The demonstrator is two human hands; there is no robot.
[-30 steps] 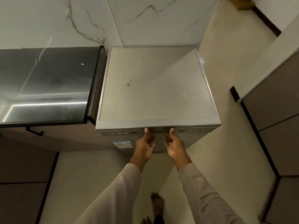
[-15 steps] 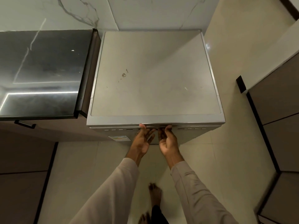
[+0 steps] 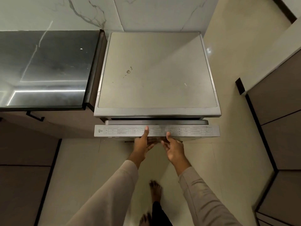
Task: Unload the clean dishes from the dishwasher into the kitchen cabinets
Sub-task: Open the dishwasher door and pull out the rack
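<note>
Pale floor (image 3: 228,160) tile and a marble wall (image 3: 146,12) frame what I see through the head camera, looking straight down. Far left is a dark glossy counter (image 3: 45,66) with low cabinets (image 3: 65,126) under it, and more cabinets run down the right edge of the view.

Between them, against the wall, stands the dishwasher (image 3: 156,70), its flat grey top bare but for a few small marks. Its door (image 3: 192,131) is tipped open by a narrow gap at the top. The labelled upper edge shows, with a dark slit behind it, and I cannot see into the tub from here.

Both hands are on the near middle of that door. The left hand (image 3: 143,144) grips it, thumb laid over the top edge and fingers hooked underneath. The right hand (image 3: 174,149), just beside it, has its thumb at the front lip and its fingers curled under the same edge, so I read it as gripping the door too. A bare foot (image 3: 155,190) is planted on the floor below the arms.

My judgement is that the job has barely begun. The door is only cracked, no racks or dishes are in view, and nothing has reached a cabinet. Left to do: lower the door fully, pull out a rack, then carry the dishes across.
</note>
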